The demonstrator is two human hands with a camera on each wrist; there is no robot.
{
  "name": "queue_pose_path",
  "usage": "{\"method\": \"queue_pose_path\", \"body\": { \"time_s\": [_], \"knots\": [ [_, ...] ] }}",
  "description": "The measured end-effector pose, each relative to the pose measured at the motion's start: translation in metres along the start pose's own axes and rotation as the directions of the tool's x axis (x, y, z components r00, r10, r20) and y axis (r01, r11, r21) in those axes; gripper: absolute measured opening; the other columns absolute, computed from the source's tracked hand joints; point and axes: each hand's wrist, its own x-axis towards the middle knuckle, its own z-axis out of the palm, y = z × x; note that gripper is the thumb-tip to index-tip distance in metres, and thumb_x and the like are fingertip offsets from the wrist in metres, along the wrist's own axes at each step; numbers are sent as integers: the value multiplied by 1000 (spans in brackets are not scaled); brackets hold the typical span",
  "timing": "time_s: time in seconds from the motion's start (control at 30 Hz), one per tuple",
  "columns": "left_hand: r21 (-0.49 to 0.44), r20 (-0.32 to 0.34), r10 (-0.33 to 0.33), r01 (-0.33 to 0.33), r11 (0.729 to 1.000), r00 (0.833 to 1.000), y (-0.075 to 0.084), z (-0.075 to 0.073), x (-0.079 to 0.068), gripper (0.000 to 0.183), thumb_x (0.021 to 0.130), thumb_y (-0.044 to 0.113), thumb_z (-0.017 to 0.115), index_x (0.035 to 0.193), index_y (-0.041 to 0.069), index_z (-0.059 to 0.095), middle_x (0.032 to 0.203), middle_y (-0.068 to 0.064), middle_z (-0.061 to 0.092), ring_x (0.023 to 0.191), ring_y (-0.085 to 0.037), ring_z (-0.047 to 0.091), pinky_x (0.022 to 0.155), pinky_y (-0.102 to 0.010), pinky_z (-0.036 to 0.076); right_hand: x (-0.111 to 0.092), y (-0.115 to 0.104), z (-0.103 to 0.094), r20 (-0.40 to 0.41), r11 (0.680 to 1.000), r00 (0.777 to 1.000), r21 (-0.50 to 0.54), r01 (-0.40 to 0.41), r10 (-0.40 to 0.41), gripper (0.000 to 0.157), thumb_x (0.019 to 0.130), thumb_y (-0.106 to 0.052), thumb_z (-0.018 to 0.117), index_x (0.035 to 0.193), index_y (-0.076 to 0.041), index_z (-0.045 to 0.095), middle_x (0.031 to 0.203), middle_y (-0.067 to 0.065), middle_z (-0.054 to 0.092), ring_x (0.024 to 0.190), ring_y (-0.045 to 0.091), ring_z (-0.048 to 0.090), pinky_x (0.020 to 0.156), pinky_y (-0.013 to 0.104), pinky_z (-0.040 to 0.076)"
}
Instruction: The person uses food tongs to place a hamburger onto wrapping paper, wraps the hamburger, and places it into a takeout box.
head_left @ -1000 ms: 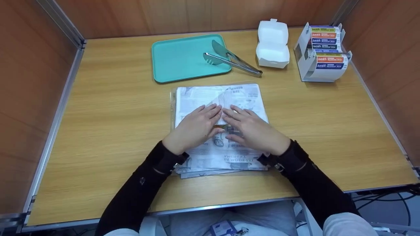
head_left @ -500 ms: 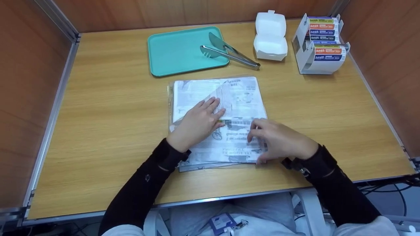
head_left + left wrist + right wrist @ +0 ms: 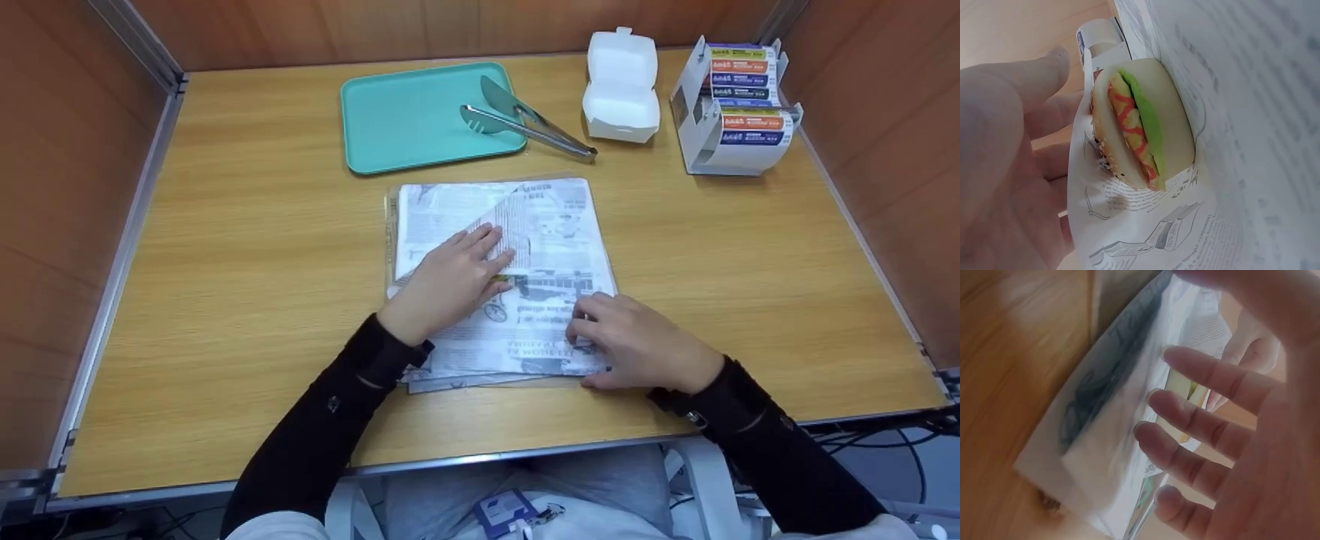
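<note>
Burger [image 3: 1144, 125] | in paper [image 3: 1224, 174] beside left hand [image 3: 448, 285] (fingers extended) | right hand [image 3: 637, 341] farther, loosely bent

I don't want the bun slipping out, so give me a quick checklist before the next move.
1. Left hand lies over the folded flap: ok.
2. Right hand is at the paper's near right corner: ok.
3. Right hand pinches that corner firmly: cannot tell.
4. Filled bun fully covered: not ok, its filling shows in the left wrist view.
5. Tongs clear of the paper: ok, lying across the tray's edge.
6. White box open: ok.
</note>
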Motion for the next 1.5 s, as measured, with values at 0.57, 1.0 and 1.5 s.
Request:
{"method": "queue_pose_path", "body": {
  "time_s": [0.57, 1.0, 1.5],
  "knots": [
    [-29, -1, 9, -9, 1000, 1000, -2, 2, 0, 50, 109, 38, 63, 147, 7, 63, 158, -24, 51, 150, -38, 46, 122, -53, 40, 1, 3, -20, -126, 994, 988, 48, 97, -90, 13, 85, -8, 90, 96, -11, 83, 97, 0, 73, 90, 17, 68, 79, 35, 58],
    [-90, 50, 16, -11, 996, 999, -14, -1, -3, 48, 112, 36, 58, 155, 16, 57, 165, -13, 45, 155, -32, 40, 124, -61, 33, 74, 40, -53, -305, 894, 950, 403, 195, -70, 15, 90, 2, 82, 100, -9, 83, 101, 1, 76, 96, 17, 71, 87, 32, 59],
    [-178, 60, 21, -10, 984, 998, -23, -2, -8, 74, 95, 29, 83, 158, 8, 50, 169, -14, 37, 159, -31, 31, 128, -53, 28, 136, 49, -29, -244, 840, 969, 535, 92, 49, 8, 98, -14, 78, 101, -7, 77, 111, 3, 71, 112, 20, 66, 104, 40, 51]
  ]
}}
